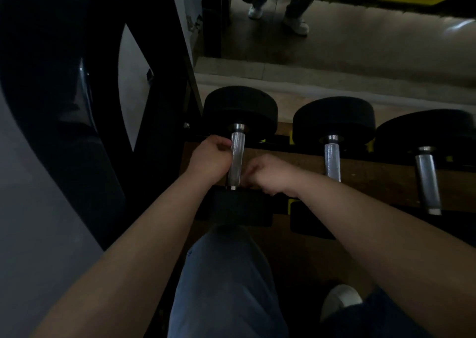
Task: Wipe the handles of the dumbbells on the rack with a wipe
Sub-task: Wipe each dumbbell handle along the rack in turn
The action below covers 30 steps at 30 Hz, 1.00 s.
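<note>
While the left hand (210,157) and right hand (268,174) flank the leftmost handle (237,162), fingers curled, what they pinch is unclear; advise wrapping the wipe fully and stroking end to end.

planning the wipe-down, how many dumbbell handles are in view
3: left handle between left hand and right hand, middle handle, right handle. More may lie beyond the right edge.

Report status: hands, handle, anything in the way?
Left hand curled at leftmost dumbbell handle, upper end; right hand curled at lower end. Grips unclear, no wipe discernible. Nothing in the way.
</note>
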{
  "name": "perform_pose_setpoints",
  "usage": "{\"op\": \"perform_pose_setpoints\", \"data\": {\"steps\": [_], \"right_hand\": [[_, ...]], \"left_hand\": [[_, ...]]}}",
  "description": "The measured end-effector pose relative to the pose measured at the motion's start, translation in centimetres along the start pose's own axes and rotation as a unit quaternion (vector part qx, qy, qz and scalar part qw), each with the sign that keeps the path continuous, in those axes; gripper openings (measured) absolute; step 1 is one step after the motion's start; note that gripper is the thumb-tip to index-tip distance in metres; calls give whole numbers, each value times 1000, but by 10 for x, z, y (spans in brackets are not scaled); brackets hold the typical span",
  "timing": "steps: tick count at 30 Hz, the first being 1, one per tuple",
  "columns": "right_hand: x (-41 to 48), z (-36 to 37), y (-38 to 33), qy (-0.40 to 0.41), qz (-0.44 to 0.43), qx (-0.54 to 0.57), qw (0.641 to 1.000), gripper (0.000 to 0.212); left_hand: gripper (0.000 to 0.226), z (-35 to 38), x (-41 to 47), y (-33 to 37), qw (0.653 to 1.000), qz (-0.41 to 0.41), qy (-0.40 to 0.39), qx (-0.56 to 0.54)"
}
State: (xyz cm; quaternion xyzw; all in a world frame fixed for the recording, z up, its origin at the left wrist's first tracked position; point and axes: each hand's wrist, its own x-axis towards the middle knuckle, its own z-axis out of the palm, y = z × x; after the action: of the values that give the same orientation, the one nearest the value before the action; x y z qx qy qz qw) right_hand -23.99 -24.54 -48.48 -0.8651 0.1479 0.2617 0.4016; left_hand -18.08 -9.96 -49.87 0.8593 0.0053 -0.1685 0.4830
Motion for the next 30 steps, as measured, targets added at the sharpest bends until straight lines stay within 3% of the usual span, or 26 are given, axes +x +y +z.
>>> {"op": "perform_pose_setpoints", "data": {"steps": [3, 6, 9, 12, 14, 15, 18, 20, 22, 24, 26, 28, 30], "right_hand": [[18, 2, -8, 98, 38, 202, 974, 13], [38, -5, -11, 115, 37, 323, 939, 14], [38, -11, -7, 43, 59, 351, 934, 17], [28, -12, -1, -112, 122, 247, 955, 23], [28, -14, 2, -190, 149, 208, 948, 29], [31, -15, 2, -191, 153, 221, 944, 31], [49, -19, -2, -74, 115, 387, 912, 28], [55, -22, -6, -40, 80, 441, 893, 25], [51, -19, -1, -78, 99, 381, 916, 25], [39, -11, 5, -161, 140, 248, 945, 24], [33, -4, 6, -198, 150, 169, 954, 20], [32, -3, -2, -112, 154, 213, 958, 18], [30, -9, -8, 35, 117, 308, 944, 17]], "left_hand": [[17, 1, 2, -1, 1000, 6, -1, 11], [22, 2, 3, -4, 1000, -5, -10, -21], [21, 1, 6, -8, 997, -21, -20, -70], [21, 0, 9, -11, 997, -23, -11, -74], [20, 0, 9, -10, 997, -18, -7, -74], [20, 0, 9, -10, 997, -15, -7, -74], [18, -3, 8, -9, 998, -8, -11, -67], [19, -3, 8, -9, 998, -5, -10, -62], [22, -3, 8, -10, 998, -15, -8, -63], [26, -3, 9, -9, 998, -23, -6, -64], [24, -3, 9, -9, 997, -26, -6, -68], [22, -2, 9, -8, 996, -37, -10, -82], [26, -2, 9, -7, 994, -51, -21, -93]]}}
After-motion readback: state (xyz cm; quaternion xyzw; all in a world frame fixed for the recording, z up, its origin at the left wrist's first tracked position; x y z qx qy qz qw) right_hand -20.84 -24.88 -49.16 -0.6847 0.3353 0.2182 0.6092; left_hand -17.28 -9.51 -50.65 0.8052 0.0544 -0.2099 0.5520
